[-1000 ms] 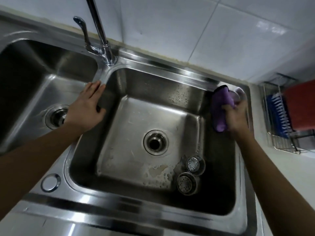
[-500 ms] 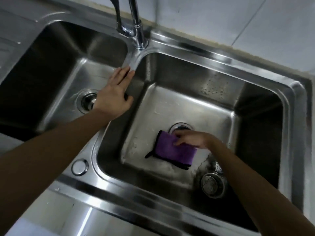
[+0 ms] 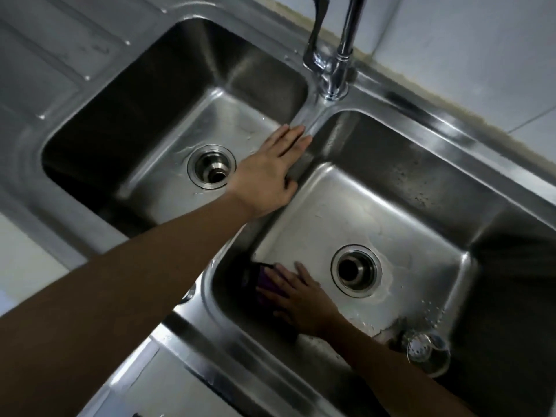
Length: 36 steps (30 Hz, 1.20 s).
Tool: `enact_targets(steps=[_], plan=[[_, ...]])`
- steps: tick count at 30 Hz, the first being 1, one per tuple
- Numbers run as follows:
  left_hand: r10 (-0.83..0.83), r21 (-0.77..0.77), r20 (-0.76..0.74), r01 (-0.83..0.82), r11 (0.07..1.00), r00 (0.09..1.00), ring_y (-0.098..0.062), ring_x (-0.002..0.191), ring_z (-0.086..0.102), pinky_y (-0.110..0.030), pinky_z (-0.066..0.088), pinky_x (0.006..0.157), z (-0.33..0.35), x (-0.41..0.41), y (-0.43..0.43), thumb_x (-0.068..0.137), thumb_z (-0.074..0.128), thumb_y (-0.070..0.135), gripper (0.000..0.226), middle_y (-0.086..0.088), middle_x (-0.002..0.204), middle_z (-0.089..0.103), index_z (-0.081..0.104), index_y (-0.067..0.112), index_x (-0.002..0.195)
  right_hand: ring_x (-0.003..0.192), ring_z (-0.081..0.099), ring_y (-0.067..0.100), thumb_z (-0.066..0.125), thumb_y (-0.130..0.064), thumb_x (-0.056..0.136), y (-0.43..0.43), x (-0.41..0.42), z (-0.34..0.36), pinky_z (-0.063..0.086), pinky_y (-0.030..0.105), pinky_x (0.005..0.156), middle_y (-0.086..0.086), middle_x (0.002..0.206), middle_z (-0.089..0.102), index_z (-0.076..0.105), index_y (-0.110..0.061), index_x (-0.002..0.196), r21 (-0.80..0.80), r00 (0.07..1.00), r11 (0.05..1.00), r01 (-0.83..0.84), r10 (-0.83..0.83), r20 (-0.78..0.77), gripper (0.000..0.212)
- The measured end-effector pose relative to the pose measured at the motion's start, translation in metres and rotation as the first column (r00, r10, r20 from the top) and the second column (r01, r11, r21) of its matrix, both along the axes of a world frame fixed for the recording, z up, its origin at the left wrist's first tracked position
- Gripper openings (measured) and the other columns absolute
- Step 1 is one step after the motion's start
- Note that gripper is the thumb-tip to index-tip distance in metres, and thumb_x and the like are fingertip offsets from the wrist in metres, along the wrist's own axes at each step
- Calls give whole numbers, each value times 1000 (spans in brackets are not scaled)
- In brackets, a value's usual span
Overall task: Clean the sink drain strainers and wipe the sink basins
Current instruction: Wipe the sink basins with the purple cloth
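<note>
Head view: looks down on a stainless double sink [image 3: 391, 94] set in a white bench [image 3: 24, 254].
Left hand [image 3: 267, 173]: rests flat on the divider between the two basins, grip wide, fingers straight and together, holding nothing.
Right hand [image 3: 301, 299]: down in the right basin [image 3: 421, 191], grip wide, fingers spread and pressing a purple cloth [image 3: 266, 285] onto the floor at the near-left corner.
Cloth cover: the hand hides most of it; only its left edge shows, in shadow by the basin wall.
Drain strainer [image 3: 418, 350]: perforated, lying in the right basin's near-right corner, just beside the right forearm; blurred, and whether a second one lies against it I cannot tell.
Right drain [image 3: 356, 270]: open, near the right fingertips, a wet film at its right.
Left basin [image 3: 144, 109]: its drain [image 3: 212, 167] is open, just left of the resting hand.
Faucet [image 3: 337, 61]: stands at the divider's far end, beyond the left fingertips.
In the way: the left forearm crosses the sink's near rim and half hides a round cap [image 3: 189, 293] there.
Around: a ribbed drainboard [image 3: 45, 55] at left, a tiled wall [image 3: 466, 40] behind.
</note>
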<state>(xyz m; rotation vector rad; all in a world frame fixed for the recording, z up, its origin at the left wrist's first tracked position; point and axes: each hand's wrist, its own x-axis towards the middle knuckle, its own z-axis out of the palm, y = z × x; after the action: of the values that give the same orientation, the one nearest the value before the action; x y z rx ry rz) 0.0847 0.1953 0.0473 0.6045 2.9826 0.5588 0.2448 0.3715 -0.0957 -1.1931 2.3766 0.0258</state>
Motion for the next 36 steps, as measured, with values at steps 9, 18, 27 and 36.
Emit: enact_targets(steps=[9, 18, 27, 36], plan=[[-11, 22, -34, 12, 1000, 999, -15, 147, 13, -37, 39, 110, -5, 0, -2, 81, 46, 25, 72, 4, 158, 21, 26, 22, 150, 139, 35, 35, 36, -52, 88, 9, -103, -9, 28, 60, 107, 14, 153, 34, 34, -24, 147, 25, 814, 823, 567, -556, -169, 66], [-31, -6, -9, 31, 1000, 999, -18, 148, 11, -40, 26, 118, -4, -4, -8, 79, 35, 35, 74, 2, 159, 18, 22, 21, 151, 150, 4, 28, 16, -53, 98, 161, -97, -5, 20, 47, 115, 6, 162, -4, -11, -29, 150, 136, 641, 632, 763, -712, -287, 63], [-37, 23, -31, 37, 999, 999, -23, 147, 15, -32, 16, 118, -1, 1, -1, 86, 54, 16, 70, -3, 158, 21, 26, 16, 150, 148, 6, 35, 37, -51, 97, 223, -23, 42, 18, 54, 114, 9, 162, 1, 8, -28, 154, 313, 383, 319, 895, -908, -170, 68], [-31, 15, -35, 31, 999, 999, -25, 147, 14, -35, 14, 118, 2, 3, 3, 86, 58, 12, 72, -6, 158, 21, 25, 15, 150, 121, 47, 17, 62, -46, 82, 158, 55, 91, 30, 37, 97, -10, 125, 58, 57, -37, 120, 386, 916, 892, 236, -337, 219, 40]])
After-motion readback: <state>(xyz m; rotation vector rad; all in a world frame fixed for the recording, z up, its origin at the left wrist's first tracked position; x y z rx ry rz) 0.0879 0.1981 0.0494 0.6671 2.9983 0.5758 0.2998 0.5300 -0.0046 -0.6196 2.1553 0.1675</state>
